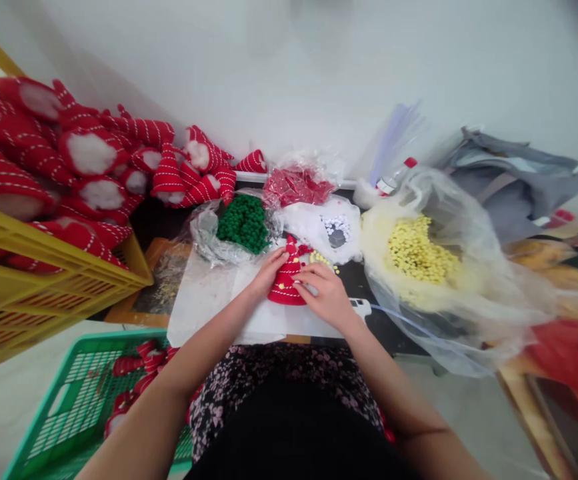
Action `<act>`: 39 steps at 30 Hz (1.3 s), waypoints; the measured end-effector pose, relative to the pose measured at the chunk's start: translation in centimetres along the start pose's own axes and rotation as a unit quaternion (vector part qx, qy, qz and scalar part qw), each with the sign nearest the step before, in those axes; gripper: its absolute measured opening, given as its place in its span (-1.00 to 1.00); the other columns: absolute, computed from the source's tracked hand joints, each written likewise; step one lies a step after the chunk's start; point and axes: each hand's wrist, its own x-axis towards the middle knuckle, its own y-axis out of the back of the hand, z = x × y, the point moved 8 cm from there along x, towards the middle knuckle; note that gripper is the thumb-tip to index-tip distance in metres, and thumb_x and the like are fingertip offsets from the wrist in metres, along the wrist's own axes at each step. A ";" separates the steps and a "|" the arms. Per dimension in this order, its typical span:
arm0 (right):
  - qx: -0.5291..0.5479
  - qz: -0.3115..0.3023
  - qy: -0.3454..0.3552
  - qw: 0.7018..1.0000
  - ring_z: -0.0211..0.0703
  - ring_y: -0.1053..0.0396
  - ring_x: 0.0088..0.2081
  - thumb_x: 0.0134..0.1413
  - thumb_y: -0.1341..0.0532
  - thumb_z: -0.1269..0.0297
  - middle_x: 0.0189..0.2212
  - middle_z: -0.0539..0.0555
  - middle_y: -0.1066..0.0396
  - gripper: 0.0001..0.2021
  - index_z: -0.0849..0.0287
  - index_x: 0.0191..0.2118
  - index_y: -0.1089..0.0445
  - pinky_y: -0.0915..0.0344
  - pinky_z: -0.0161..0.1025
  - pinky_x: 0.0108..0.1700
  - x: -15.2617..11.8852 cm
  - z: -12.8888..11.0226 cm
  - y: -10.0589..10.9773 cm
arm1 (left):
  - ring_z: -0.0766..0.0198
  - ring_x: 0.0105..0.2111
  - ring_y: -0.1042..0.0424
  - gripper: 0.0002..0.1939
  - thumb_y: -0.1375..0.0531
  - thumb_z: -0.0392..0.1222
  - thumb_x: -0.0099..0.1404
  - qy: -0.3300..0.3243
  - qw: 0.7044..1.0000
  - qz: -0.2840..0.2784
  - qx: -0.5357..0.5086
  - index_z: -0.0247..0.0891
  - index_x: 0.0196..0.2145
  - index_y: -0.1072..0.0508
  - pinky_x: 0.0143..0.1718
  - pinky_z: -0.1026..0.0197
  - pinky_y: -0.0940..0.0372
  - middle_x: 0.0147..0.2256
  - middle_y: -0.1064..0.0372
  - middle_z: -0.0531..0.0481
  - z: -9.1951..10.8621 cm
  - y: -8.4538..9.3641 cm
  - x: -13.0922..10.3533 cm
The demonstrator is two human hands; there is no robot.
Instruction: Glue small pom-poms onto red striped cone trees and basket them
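Note:
A red cone-shaped hat (283,288) with white dashed lines and a few small yellow dots lies on white paper (199,300) in the middle of the table. My left hand (267,272) grips its left side, fingers near the upper part. On the right side, my right hand (325,291) has thumb and fingers pinched together at the hat's surface; whatever is between them is too small to make out. Small yellow balls (319,257) lie just behind my right hand. Near its wrist is a white tool (361,307) with a pale cord.
Behind the hat are bags of green balls (243,223), red pieces (299,187) and white pieces (336,230). A bag of yellow balls (419,253) stands right. Stuffed red hats (93,153) fill a yellow crate (43,267) at left; a green basket (76,393) sits below.

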 end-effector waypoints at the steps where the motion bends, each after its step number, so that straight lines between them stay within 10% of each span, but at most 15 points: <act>1: -0.003 0.003 0.001 1.000 0.00 -0.47 -0.17 0.33 -0.23 0.38 -0.22 0.17 -0.54 -0.83 0.14 -0.15 -0.61 -0.46 -0.06 -0.08 0.2 -0.4 -0.2 | 0.16 -0.17 -0.49 -0.61 -0.49 0.00 0.08 -0.010 1.000 -0.001 0.003 -0.20 -0.17 -0.61 -0.04 0.15 -0.33 -0.18 -0.58 0.00 0.2 -0.1 0.0; 9: -0.071 -0.013 -0.033 0.997 0.09 -0.41 -0.18 0.24 -0.34 0.26 -0.24 0.19 -0.52 -0.91 0.11 -0.20 -0.59 -0.42 0.02 -0.09 1.0 -1.1 -2.8 | 0.12 -0.08 -0.50 -0.67 -0.47 -0.08 0.10 -0.022 1.000 0.010 0.003 -0.22 -0.19 -0.61 0.04 0.15 -0.31 -0.19 -0.57 -0.01 0.4 -0.1 0.0; 13: -0.035 0.003 -0.136 0.990 0.00 -0.49 -0.18 0.35 -0.22 0.26 -0.21 0.14 -0.56 -0.83 0.10 -0.15 -0.58 -0.43 -0.09 -0.05 1.9 3.7 -0.6 | 0.09 -0.11 -0.54 -0.58 -0.49 -0.03 0.09 0.018 1.000 0.004 -0.022 -0.21 -0.12 -0.60 0.03 0.09 -0.35 -0.16 -0.59 -0.03 -0.3 0.0 0.1; 17: -0.168 -0.170 -0.244 0.940 0.00 -0.53 -0.12 0.32 -0.16 0.45 -0.11 0.22 -0.60 -0.75 0.20 -0.06 -0.59 -0.37 -0.16 0.00 3.5 10.3 -1.3 | 0.12 -0.24 -0.56 -0.52 -0.50 0.01 0.07 0.051 0.998 0.014 -0.025 -0.19 -0.08 -0.59 -0.06 0.08 -0.40 -0.23 -0.60 -0.01 -0.8 0.3 0.0; 24: -0.185 -0.251 -0.223 0.924 0.05 -0.54 -0.08 0.17 -0.24 0.54 -0.17 0.26 -0.62 -0.80 0.24 -0.20 -0.62 -0.34 -0.21 -0.02 5.5 12.7 -4.3 | 0.15 -0.26 -0.57 -0.48 -0.50 -0.02 0.07 0.055 0.998 0.025 -0.025 -0.20 -0.03 -0.57 -0.10 0.12 -0.40 -0.23 -0.61 -0.01 -0.8 0.4 0.0; 30: -0.152 -0.180 -0.220 0.947 -0.01 -0.56 -0.12 0.27 -0.19 0.45 -0.10 0.21 -0.62 -0.73 0.20 -0.03 -0.61 -0.41 -0.17 -0.03 4.4 11.0 -1.3 | 0.09 -0.21 -0.58 -0.49 -0.49 -0.01 0.10 0.055 0.998 0.013 -0.030 -0.21 -0.02 -0.57 -0.06 0.08 -0.39 -0.22 -0.61 -0.04 -0.7 0.1 -0.1; 39: 0.076 -0.010 -0.115 0.990 -0.09 -0.58 -0.28 0.31 -0.20 0.34 -0.18 0.09 -0.64 -0.78 0.04 -0.06 -0.59 -0.55 -0.14 -0.15 -1.7 0.7 1.8 | 0.09 -0.16 -0.56 -0.51 -0.50 0.00 0.08 0.053 0.998 0.021 -0.028 -0.18 -0.05 -0.57 0.00 0.07 -0.38 -0.17 -0.61 -0.02 -0.7 0.3 -0.1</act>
